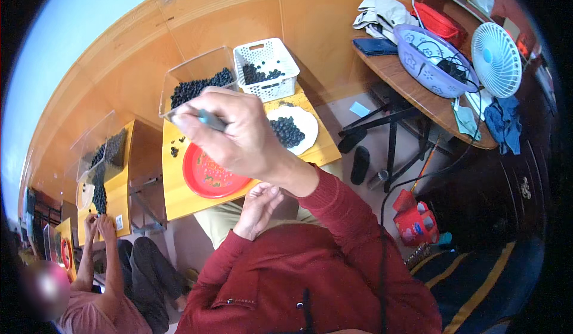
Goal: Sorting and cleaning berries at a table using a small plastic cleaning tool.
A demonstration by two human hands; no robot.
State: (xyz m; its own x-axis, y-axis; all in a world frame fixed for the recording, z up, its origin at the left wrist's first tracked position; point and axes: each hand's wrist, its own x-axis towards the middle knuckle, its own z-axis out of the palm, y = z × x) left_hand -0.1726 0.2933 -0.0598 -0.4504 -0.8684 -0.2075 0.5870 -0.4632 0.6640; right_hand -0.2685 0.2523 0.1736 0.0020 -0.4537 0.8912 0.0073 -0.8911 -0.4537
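Note:
My right hand (239,134) is raised over the wooden table, its fingers closed round a small tool with a dark teal handle (212,120); the tool's kind does not show. Lower down, near my lap, my left hand (256,210) is closed in a pinch; what it holds, if anything, is too small to name. Below my right hand a red round tray (197,182) lies on the table. A white plate (309,125) to the right bears a heap of dark round bead-like pieces (288,132).
A clear plastic bin (179,77) and a white perforated basket (279,52), both with dark pieces, stand at the table's back. A co-worker's hands (101,225) are at another table. Right, a brown table (382,68) carries a purple basin (418,80) and a fan (496,59).

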